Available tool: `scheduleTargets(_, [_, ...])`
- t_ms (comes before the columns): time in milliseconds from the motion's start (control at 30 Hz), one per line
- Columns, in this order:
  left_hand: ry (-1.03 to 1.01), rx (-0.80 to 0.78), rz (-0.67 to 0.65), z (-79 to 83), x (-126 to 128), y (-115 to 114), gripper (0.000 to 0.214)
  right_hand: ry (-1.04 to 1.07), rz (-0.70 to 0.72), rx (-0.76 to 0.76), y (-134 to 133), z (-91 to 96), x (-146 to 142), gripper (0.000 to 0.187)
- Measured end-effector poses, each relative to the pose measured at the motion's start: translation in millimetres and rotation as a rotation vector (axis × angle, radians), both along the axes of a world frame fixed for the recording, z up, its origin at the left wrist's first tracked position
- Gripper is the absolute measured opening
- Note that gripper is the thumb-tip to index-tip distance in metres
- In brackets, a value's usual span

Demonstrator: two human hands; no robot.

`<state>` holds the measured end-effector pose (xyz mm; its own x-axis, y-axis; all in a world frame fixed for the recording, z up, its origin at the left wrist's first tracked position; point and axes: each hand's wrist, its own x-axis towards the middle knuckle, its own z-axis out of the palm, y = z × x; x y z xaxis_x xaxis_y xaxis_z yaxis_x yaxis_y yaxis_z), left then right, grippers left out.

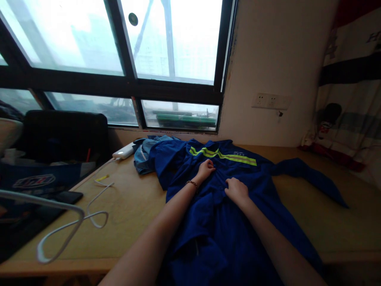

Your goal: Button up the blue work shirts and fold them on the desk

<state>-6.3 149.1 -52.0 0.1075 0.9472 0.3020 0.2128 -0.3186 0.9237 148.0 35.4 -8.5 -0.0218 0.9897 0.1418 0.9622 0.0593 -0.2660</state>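
Observation:
A dark blue work jacket (253, 190) with a yellow-green reflective stripe across its chest lies front up on the wooden table. My left hand (206, 170), with a beaded bracelet at the wrist, is closed on the jacket's front just below the stripe. Lower and to the right, my right hand (237, 190) has its fingers curled round the cloth near the front opening. The fingertips of both hands are partly hidden. One sleeve stretches out to the right, while the lower part of the jacket hangs towards me over the table's near edge.
Light blue cloth (141, 159) is bunched beside the jacket's left shoulder. A white power strip (123, 151) and its looping white cable (71, 206) lie at the left of the table (131, 214). Behind stand a window and a wall socket (270, 101); a curtain (351, 99) hangs at right.

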Motion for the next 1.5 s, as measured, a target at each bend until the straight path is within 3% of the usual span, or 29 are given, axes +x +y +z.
scheduleTargets(67, [0.000, 0.003, -0.032, 3.9, 0, 6, 0.024, 0.176, -0.053, 0.016, 10, -5.8, 13, 0.023])
scheduleTargets(233, [0.030, -0.011, -0.041, 14.6, 2, 16, 0.024, 0.907, -0.091, -0.051, 43, -28.3, 42, 0.012])
scheduleTargets(367, [0.094, -0.032, -0.029, 25.4, 7, 14, 0.034, 1.192, -0.039, -0.163, 52, -41.4, 48, 0.021])
scheduleTargets(533, [0.185, 0.014, -0.012, 33.5, 16, -21, 0.054, 0.761, -0.051, 0.025, 46, -30.2, 46, 0.014])
scheduleTargets(700, [0.360, 0.158, -0.122, 22.5, 11, -65, 0.023, 0.375, 0.021, 0.270, 20, -7.1, 33, 0.013])
scheduleTargets(833, [0.425, 0.181, -0.173, 15.6, 3, -77, 0.012, 0.145, 0.034, 0.138, 5, -2.0, 18, 0.026])
scheduleTargets(967, [0.410, 0.150, -0.174, 16.9, 2, -77, 0.012, 0.009, -0.007, 0.008, 2, -3.3, 13, 0.022])
scheduleTargets(1067, [0.422, 0.128, -0.165, 17.6, 2, -76, 0.012, -0.031, 0.059, 0.004, 0, -3.6, 13, 0.016])
scheduleTargets(1233, [0.518, 0.170, -0.152, 14.9, 0, -74, 0.013, 0.091, 0.164, 0.137, 2, -10.5, 9, 0.018])
scheduleTargets(1400, [0.496, 0.139, -0.152, 15.2, 0, -75, 0.011, 0.655, 0.001, 0.092, 17, -23.2, 8, 0.013])
scheduleTargets(1500, [0.355, 0.045, -0.172, 17.2, 0, -77, 0.012, 1.021, -0.049, -0.097, 19, -23.7, 11, 0.007])
